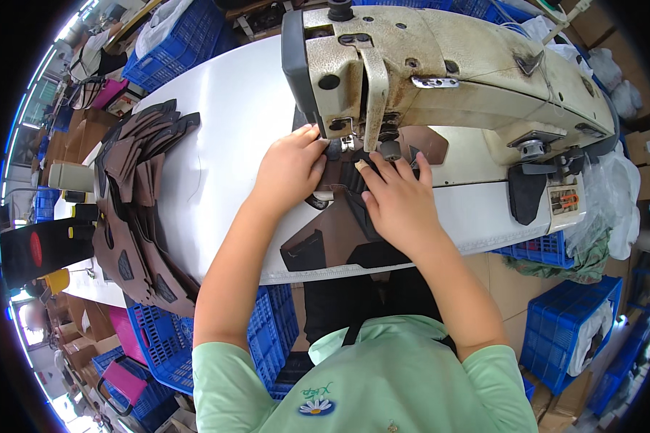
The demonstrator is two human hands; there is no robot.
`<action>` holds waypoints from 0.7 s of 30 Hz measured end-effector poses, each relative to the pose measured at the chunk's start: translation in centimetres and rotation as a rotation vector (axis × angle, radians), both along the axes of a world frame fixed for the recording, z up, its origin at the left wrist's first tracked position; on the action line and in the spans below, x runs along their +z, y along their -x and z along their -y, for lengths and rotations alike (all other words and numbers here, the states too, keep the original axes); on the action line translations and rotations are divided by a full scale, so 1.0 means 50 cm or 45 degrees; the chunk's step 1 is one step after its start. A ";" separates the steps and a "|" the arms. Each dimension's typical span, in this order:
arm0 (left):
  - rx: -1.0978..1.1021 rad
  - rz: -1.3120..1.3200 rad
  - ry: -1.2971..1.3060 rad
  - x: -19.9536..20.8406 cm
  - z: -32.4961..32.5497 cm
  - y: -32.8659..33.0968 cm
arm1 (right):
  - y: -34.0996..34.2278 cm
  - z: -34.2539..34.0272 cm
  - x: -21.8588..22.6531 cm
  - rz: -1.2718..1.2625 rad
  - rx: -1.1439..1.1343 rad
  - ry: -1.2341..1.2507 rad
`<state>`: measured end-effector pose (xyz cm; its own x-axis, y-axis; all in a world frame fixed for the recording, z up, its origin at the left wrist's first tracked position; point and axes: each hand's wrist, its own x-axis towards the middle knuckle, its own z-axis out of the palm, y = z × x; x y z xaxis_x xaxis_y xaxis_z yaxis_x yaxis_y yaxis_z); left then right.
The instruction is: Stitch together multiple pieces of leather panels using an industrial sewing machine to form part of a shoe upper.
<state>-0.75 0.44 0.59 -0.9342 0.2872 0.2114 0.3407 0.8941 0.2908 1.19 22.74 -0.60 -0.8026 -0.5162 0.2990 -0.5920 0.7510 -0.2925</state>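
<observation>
A brown and black shoe upper (330, 227) lies under the needle area of a cream sewing machine (440, 58) and spreads toward the table's near edge. My left hand (289, 169) is at the left of the presser foot (349, 142), its fingers bent close together and closed on the work; the fingertips are partly hidden. On the right, my right hand (403, 202) rests with fingers spread on the same work, beside the roller (390, 149). One of its fingers has a pale wrapping. A brown flap of material (425, 144) shows past that hand under the machine arm.
Several stacked brown and black uppers (133, 180) line the left end of the white table (224, 94). A black cut piece (525, 195) lies at the right by clear plastic bags (607, 195). Blue crates (567, 328) stand around the table. A loose thread lies on the left tabletop.
</observation>
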 end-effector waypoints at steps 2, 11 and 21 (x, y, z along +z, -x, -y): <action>0.023 -0.030 0.072 -0.002 -0.011 -0.006 | 0.018 -0.016 0.004 -0.015 0.060 -0.055; 0.072 0.177 0.015 0.036 0.026 0.026 | 0.017 0.021 0.047 -0.037 0.174 -0.017; -0.182 0.302 -0.395 -0.021 0.060 0.078 | -0.016 0.204 -0.035 -0.003 0.183 0.008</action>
<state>-4.67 -2.54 -0.44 -0.9227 0.3744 0.0922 0.3464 0.6999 0.6246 2.01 12.54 -2.36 -0.7198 -0.6239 0.3045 -0.6940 0.6568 -0.2949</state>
